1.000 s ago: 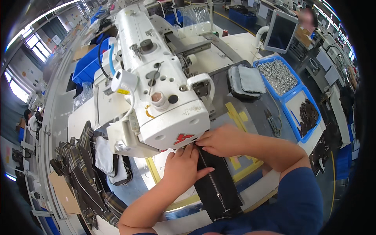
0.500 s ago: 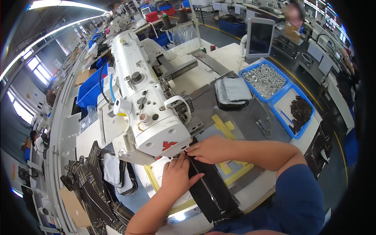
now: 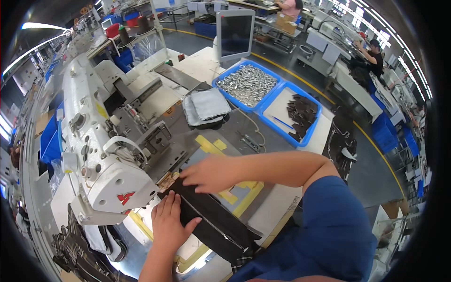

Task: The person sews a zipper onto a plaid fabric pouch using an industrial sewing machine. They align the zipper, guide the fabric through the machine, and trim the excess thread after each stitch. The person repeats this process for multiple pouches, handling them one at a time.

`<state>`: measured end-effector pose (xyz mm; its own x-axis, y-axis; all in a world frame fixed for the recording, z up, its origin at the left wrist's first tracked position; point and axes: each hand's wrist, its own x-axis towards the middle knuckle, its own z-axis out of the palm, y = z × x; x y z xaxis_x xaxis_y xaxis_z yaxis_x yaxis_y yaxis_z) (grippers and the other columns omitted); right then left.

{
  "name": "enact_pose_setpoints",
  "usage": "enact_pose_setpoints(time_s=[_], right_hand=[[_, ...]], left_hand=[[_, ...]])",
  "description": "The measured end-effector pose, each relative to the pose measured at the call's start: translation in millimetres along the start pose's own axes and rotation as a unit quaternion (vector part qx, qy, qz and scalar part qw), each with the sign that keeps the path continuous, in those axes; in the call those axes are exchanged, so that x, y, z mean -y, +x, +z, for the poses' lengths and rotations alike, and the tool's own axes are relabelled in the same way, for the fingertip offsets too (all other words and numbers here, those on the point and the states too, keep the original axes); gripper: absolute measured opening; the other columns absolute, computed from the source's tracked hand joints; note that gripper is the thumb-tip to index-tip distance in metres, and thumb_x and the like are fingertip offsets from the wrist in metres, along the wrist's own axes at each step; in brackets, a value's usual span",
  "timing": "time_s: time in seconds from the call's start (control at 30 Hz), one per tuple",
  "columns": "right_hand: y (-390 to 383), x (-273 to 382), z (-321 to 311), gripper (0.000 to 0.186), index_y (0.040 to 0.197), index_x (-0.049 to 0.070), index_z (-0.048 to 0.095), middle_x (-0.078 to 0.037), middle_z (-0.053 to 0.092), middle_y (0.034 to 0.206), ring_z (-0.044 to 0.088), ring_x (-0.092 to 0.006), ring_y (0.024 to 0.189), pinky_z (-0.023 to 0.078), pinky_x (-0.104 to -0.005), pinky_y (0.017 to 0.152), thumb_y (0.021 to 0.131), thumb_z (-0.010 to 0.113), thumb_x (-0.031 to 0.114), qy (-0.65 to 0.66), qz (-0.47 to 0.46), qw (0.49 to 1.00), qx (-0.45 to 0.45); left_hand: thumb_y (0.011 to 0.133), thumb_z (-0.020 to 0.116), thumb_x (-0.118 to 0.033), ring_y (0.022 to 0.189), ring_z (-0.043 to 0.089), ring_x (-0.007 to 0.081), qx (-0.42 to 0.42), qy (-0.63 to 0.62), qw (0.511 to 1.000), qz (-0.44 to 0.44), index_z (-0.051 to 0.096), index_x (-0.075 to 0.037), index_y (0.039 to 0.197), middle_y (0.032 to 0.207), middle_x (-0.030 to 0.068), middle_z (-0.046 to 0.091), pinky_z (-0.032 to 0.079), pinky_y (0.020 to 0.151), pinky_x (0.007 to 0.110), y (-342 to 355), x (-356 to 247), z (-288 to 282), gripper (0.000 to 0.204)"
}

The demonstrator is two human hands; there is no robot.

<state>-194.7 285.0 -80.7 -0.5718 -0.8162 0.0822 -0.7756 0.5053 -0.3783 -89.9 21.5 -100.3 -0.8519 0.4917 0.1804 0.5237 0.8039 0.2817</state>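
A black fabric piece with a metal zipper lies below the head of a white industrial sewing machine. My left hand rests on the fabric's left side, fingers lying flat toward the machine's clamp and thumb apart near the zipper. At the fabric's far end, my right hand reaches in from the right, palm down, with its fingers spread beside the clamp. Its fingertips are close to the fabric; whether they press on it I cannot tell. Neither hand grips anything visible.
Grey-white padded pieces are stacked behind my right hand. A blue tray of metal rings adjoins a blue tray of dark fabric tabs. Plaid fabric lies at the left. A monitor stands at the back.
The view has swung right, so the machine sits further left. My right hand's fingers have spread and moved off the fabric's edge beside my left fingertips. My left hand stays flat on the fabric.
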Motion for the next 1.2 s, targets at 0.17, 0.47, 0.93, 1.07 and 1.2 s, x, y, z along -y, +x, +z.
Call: enact_pose_setpoints(time_s=[0.17,0.47,0.93,1.07,1.2], right_hand=[[-35,-79,-71,0.025,0.11,0.012,0.078,-0.013,0.074,0.116,0.07,-0.0351,0.11,0.055,-0.0463,0.096,0.094,0.069,0.029,0.027,0.334,0.914,-0.228],[-122,-256,-83,0.015,0.089,0.006,0.08,-0.02,0.076,0.096,0.073,-0.0394,0.098,0.058,-0.049,0.091,0.082,0.079,0.019,-0.168,0.445,0.868,-0.141],[10,-32,-64,0.027,0.117,0.004,0.076,-0.001,0.071,0.09,0.062,-0.0118,0.076,0.052,-0.0297,0.072,0.09,0.074,0.004,0.236,0.228,0.936,-0.125],[46,-5,-22,0.019,0.111,0.003,0.077,-0.004,0.068,0.088,0.062,-0.0126,0.077,0.052,-0.031,0.071,0.093,0.072,0.005,0.188,0.012,0.982,-0.017],[59,10,-5,0.016,0.107,0.002,0.076,-0.007,0.07,0.09,0.066,-0.0158,0.082,0.054,-0.0331,0.073,0.092,0.074,0.009,0.312,0.112,0.94,0.079]], left_hand=[[0.08,0.082,-0.055,0.133,0.058,0.0386,-0.014,0.034,0.999,0.01,0.061,0.004,0.139,0.146,0.0222,0.061,0.04,0.113,0.052,-6,10,6,0.086],[0.085,0.077,-0.054,0.13,0.059,0.0382,-0.026,0.031,0.999,0.031,0.06,0.004,0.14,0.146,0.0215,0.061,0.042,0.111,0.051,-3,12,7,0.081],[0.087,0.077,-0.046,0.123,0.063,0.0348,-0.021,-0.004,0.998,0.065,0.067,-0.002,0.131,0.133,0.0169,0.067,0.048,0.108,0.047,-6,10,-3,0.063],[0.088,0.077,-0.048,0.127,0.061,0.0374,-0.02,-0.016,0.998,0.057,0.065,-0.003,0.135,0.137,0.0183,0.065,0.047,0.11,0.049,-6,11,-1,0.066],[0.087,0.077,-0.048,0.129,0.06,0.039,-0.013,-0.027,0.998,0.046,0.065,-0.004,0.136,0.138,0.019,0.064,0.046,0.11,0.051,-7,13,1,0.067]])
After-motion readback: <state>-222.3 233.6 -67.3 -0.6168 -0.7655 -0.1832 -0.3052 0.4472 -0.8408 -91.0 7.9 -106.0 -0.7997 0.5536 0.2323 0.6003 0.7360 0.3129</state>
